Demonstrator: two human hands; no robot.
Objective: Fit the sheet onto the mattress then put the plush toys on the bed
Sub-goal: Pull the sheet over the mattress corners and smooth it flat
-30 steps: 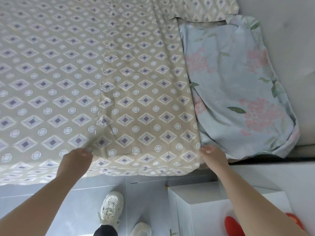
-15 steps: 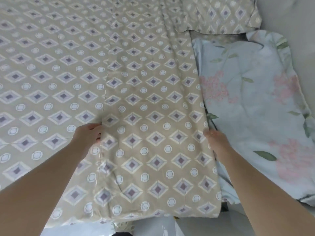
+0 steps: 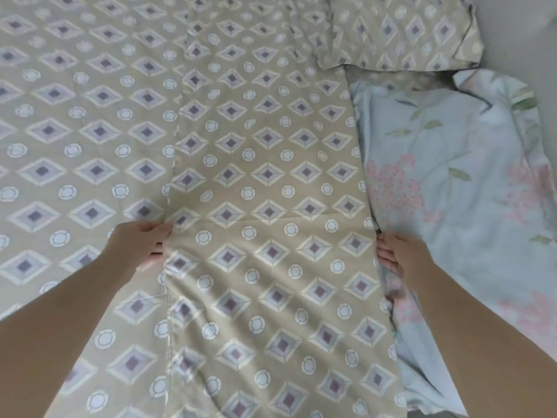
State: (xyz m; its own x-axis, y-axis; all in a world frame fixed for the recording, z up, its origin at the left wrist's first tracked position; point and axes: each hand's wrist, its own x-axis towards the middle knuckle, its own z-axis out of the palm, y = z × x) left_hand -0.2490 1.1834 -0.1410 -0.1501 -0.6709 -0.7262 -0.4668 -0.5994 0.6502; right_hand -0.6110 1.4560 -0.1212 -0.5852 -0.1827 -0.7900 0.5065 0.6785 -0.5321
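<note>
The person leans over the bed with both arms stretched forward. A beige sheet point(image 3: 265, 176), printed with purple diamonds and pale rings, is spread across nearly all of the bed in front of them. A long layer of the same sheet lies on top of the spread part, running from the near edge up toward the head end. Its left border shows as a thin raised seam.

The left hand point(image 3: 141, 242) grips that seam, thumb on top and fingers tucked beneath the cloth. The right hand point(image 3: 401, 254) holds the opposite border of the layer, its fingers curled round the edge where the beige cloth meets a pale blue flowered cover point(image 3: 452, 191). Between the two hands the cloth is drawn into shallow slanting creases.

The flowered cover lies rumpled along the right side of the bed, just beside the sheet and partly under its edge. Above it, at the far right corner, sits a pillow point(image 3: 401, 34) in the same beige print, tilted, with one corner lifted. A plain grey wall point(image 3: 518, 31) closes the view behind it.
</note>
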